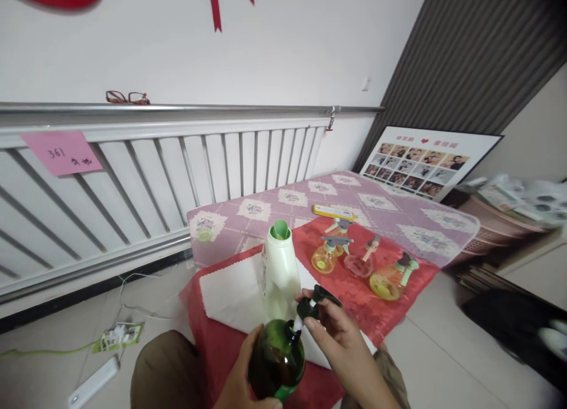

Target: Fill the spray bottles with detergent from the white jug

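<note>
My left hand [245, 370] is wrapped round a dark green bottle [275, 359], which is tilted at the near edge of the table. Between the fingers and thumb of my right hand [341, 338] is a black pump head [309, 307]. Its white stem is at the bottle's open neck; how far it reaches inside is hidden. Just beyond stands a pale green detergent bottle [281, 267] with an open green spout. To its right are several clear spray bottles [325, 259] with yellow or pink tints, including a pink one [358, 265].
A white cloth [228, 294] and red cloth [376, 314] overlie the purple patterned tablecloth [305, 205]. A green cap [204, 236] lies at left, a yellow case [333, 212] farther back. A radiator [221, 161] lines the wall; a power strip [94, 382] and cables lie on the floor.
</note>
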Action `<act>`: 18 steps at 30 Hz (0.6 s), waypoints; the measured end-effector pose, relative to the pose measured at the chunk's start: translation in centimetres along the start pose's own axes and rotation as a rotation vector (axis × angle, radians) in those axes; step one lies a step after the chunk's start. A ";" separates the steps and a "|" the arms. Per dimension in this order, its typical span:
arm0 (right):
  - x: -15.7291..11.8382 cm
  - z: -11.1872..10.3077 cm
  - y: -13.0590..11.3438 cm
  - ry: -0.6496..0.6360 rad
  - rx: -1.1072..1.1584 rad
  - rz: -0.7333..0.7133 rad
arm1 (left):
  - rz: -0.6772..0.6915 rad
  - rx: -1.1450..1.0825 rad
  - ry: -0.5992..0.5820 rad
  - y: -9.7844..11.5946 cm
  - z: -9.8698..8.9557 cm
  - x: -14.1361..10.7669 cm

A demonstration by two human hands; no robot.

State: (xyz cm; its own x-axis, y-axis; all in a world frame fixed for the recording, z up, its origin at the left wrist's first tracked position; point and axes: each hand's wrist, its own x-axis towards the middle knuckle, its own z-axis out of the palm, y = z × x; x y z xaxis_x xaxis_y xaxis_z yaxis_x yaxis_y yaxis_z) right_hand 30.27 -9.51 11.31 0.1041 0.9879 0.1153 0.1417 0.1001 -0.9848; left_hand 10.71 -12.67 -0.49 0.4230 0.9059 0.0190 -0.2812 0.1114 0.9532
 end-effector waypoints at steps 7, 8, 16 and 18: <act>-1.2 0.3 2.0 -0.212 0.086 0.134 | -0.012 0.140 0.075 0.5 -0.1 0.0; -1.3 0.2 2.2 -0.232 0.097 0.142 | -0.024 0.158 0.070 0.6 -0.1 0.0; -1.8 -0.3 2.4 -0.302 -0.056 0.153 | 0.013 0.260 0.106 -0.3 -0.6 0.1; -1.9 -0.4 2.9 -0.298 -0.064 0.142 | 0.014 0.212 0.075 -0.8 -0.5 0.1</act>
State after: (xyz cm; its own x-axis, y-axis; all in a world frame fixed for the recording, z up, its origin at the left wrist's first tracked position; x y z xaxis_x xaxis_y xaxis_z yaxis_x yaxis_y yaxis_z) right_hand 30.85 -11.12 8.33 -0.1644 0.9836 -0.0746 0.2093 -0.0391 -0.9771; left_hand 10.53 -12.40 -1.38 0.3529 0.9355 0.0175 -0.0960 0.0176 0.9952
